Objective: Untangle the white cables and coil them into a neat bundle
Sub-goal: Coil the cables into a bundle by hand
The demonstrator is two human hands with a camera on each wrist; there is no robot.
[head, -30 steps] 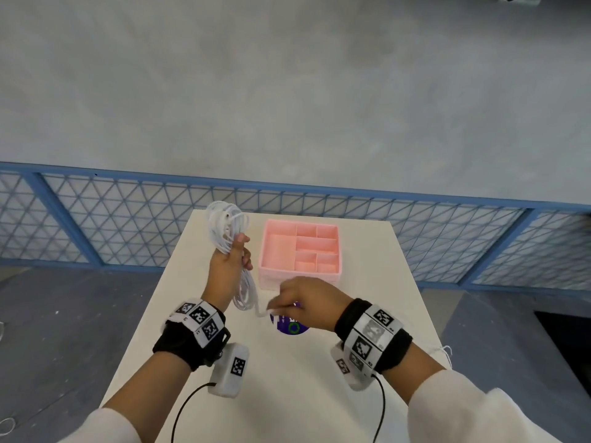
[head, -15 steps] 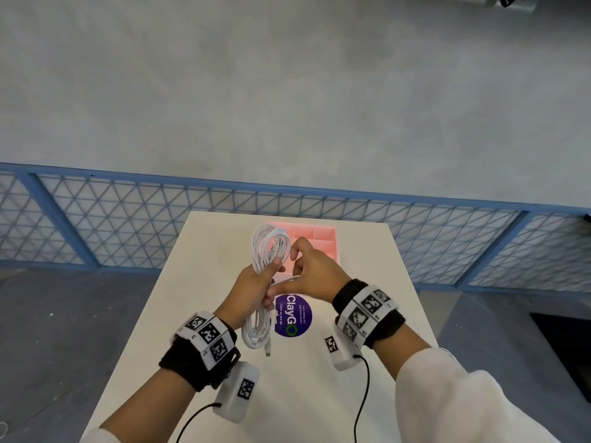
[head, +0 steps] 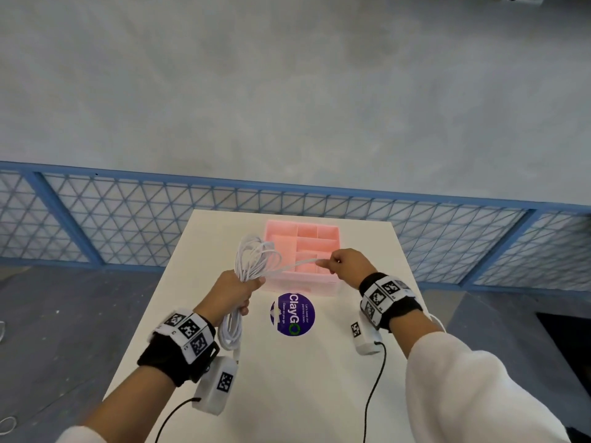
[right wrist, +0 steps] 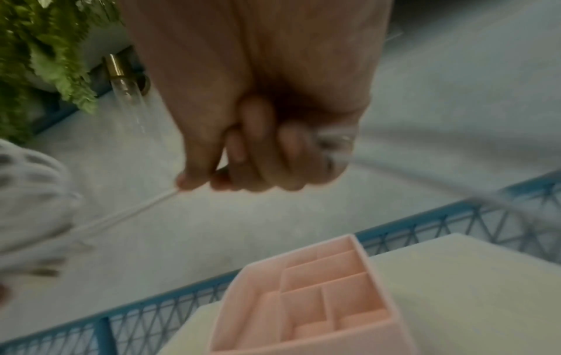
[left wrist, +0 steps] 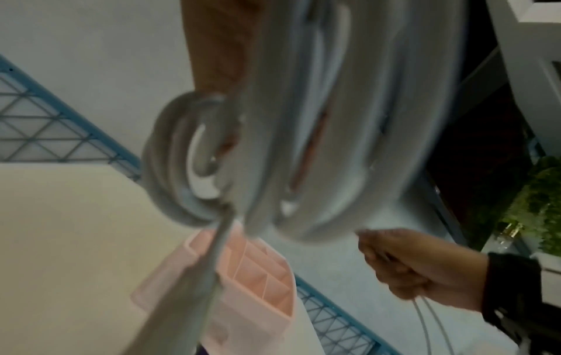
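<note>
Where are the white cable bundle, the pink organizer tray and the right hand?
white cable bundle (head: 252, 259): head view, upper loops above the left fist.
pink organizer tray (head: 300, 279): head view, near wall.
right hand (head: 347, 266): head view, back of the hand, fingers pinching a strand.

Fenced lab-like workspace: blue mesh barrier (head: 128, 219).

A white table (head: 198, 314) carries everything. On it sit a pink compartment tray (head: 300, 284) and a round purple sticker (head: 295, 314)

pink organiser (head: 301, 284) ahead, bare tabletop (head: 287, 378) nearer
</note>
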